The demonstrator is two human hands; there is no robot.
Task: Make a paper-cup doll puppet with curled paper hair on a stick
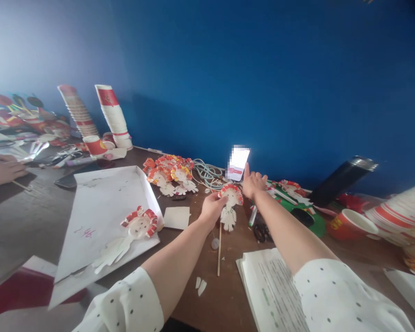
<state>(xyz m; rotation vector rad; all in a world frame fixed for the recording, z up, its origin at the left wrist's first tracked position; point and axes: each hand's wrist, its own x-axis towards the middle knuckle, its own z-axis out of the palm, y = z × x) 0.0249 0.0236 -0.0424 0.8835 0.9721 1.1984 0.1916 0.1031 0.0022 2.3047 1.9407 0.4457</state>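
Note:
My left hand point(210, 208) is closed on a cut-out paper doll point(229, 216) with a red-and-white curled paper head. Below the doll a thin wooden stick point(219, 253) points toward me; whether it is fixed to the doll I cannot tell. My right hand point(254, 183) reaches to a lit phone point(238, 165) leaning near the blue wall, its index finger stretched out at the screen's edge. That hand holds nothing. A pile of similar paper dolls point(173, 174) lies beyond my left hand. Another paper doll point(139, 227) rests on a white box lid point(105, 203).
Coiled pale cable point(209, 170) lies by the phone. At right are black scissors point(262, 233), a black flask point(342, 182), a red paper cup point(352, 224) and printed sheets point(271, 288). Stacked cups point(114, 117) stand back left. Another person's hand point(3, 169) rests at far left.

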